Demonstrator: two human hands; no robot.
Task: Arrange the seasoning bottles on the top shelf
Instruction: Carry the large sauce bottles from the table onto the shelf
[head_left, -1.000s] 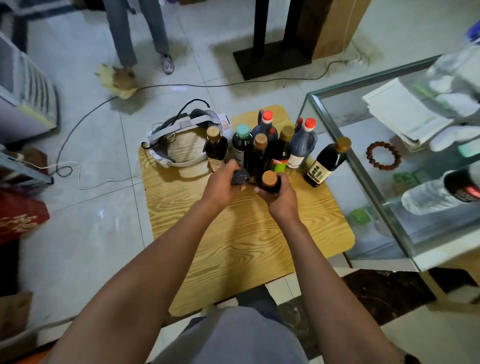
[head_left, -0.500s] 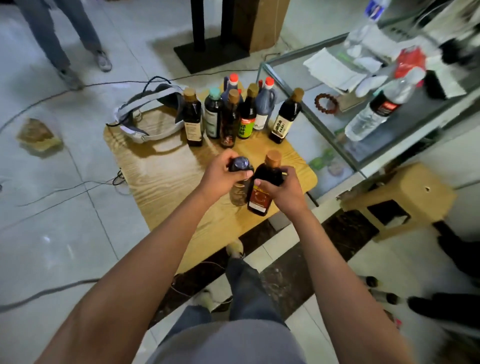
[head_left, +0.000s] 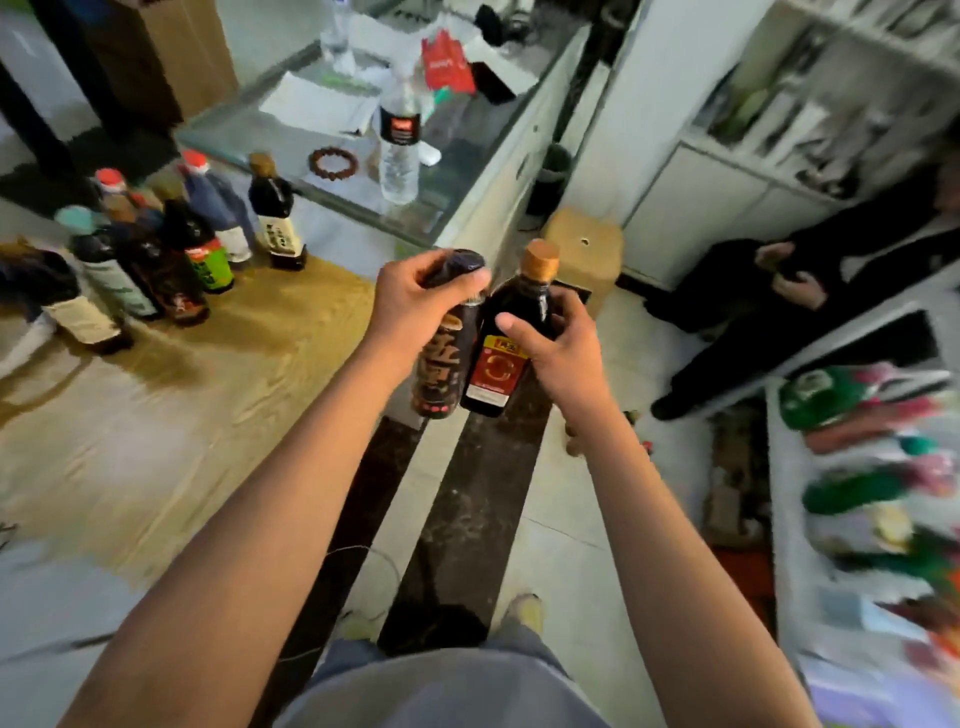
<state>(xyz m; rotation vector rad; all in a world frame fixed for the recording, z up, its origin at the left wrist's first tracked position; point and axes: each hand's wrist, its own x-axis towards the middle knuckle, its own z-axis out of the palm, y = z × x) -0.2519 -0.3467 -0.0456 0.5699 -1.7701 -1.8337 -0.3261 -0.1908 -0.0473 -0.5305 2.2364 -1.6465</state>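
Dark bottle (head_left: 440, 358) gripped at the cap by left hand (head_left: 415, 306); red-label bottle (head_left: 506, 343) (gold cap above the fingers) gripped by right hand (head_left: 558, 343).

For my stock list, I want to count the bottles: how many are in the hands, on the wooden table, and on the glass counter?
Seasoning bottles held: 2, dark-capped bottle in left hand, gold-capped bottle in right hand
Seasoning bottles on wooden table: 7, blurred
Water bottles on glass counter: 2
Total: 11
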